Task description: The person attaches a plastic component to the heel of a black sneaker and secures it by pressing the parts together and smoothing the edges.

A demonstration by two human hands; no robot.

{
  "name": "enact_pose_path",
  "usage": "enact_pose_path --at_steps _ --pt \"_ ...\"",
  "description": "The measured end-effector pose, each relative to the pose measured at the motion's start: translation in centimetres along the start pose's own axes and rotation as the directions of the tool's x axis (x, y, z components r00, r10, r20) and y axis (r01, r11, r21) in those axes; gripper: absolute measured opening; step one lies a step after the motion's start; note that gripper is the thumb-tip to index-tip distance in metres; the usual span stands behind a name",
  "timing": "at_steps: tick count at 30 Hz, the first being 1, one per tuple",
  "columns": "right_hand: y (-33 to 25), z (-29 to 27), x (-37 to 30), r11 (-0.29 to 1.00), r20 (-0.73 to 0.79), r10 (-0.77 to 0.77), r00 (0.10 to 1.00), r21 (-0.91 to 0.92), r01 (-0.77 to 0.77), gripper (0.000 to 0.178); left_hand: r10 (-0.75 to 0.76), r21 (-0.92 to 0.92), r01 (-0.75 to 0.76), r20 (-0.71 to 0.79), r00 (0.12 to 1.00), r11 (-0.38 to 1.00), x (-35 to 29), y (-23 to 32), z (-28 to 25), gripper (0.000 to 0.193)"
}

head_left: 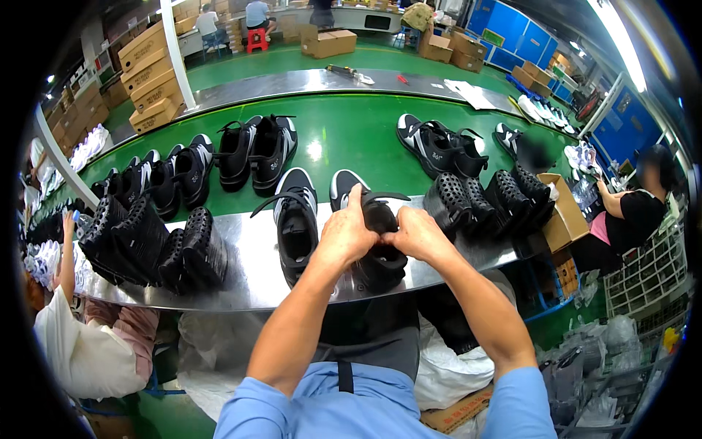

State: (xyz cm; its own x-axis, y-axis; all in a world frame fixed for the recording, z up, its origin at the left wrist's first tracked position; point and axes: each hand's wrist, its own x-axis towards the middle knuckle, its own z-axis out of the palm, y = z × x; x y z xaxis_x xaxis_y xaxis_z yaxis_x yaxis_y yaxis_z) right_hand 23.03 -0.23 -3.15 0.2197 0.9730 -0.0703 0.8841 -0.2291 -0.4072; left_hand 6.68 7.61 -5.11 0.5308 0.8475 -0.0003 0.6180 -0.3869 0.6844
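A black sneaker with a pale grey toe rim stands in front of me on the steel edge of the bench, toe pointing away. My left hand grips the tongue and lace area, its index finger stretched toward the toe. On the opposite side my right hand pinches the collar, its fingertips meeting the left ones over the opening. What lies inside the shoe is hidden by my fingers. Just left of it rests a matching black sneaker, its opening facing up and a lace loop sticking out sideways.
Black sneakers line the green belt, with another pair to the right. Black foot-shaped pieces with holes stand on both sides of the steel edge. A carton is at right. Co-workers sit left and right.
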Motion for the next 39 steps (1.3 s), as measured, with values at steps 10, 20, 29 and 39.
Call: enact_pose_path --at_steps 10,20,29,39 --pt "0.8 2.8 2.7 0.989 -0.137 0.108 0.985 -0.081 -0.120 0.030 0.429 0.288 -0.328 -0.446 0.785 0.900 -11.2 -0.2 -3.1 0.060" --pt "-3.0 1.3 4.0 0.997 0.025 0.064 0.998 -0.033 -0.063 0.049 0.141 -0.107 -0.161 -0.176 0.974 0.981 -7.7 -6.1 -4.3 0.059" --pt "-7.5 -5.6 -6.6 0.890 -0.108 0.042 0.993 0.455 0.011 0.019 0.267 0.346 0.263 -0.918 0.293 0.900 -20.9 -15.4 -27.0 0.012" --pt "-10.3 -3.8 -7.9 0.845 0.084 -0.018 0.996 0.534 -0.030 0.015 -0.210 0.222 0.657 -0.833 0.512 0.720 -23.6 -41.3 -40.1 0.049"
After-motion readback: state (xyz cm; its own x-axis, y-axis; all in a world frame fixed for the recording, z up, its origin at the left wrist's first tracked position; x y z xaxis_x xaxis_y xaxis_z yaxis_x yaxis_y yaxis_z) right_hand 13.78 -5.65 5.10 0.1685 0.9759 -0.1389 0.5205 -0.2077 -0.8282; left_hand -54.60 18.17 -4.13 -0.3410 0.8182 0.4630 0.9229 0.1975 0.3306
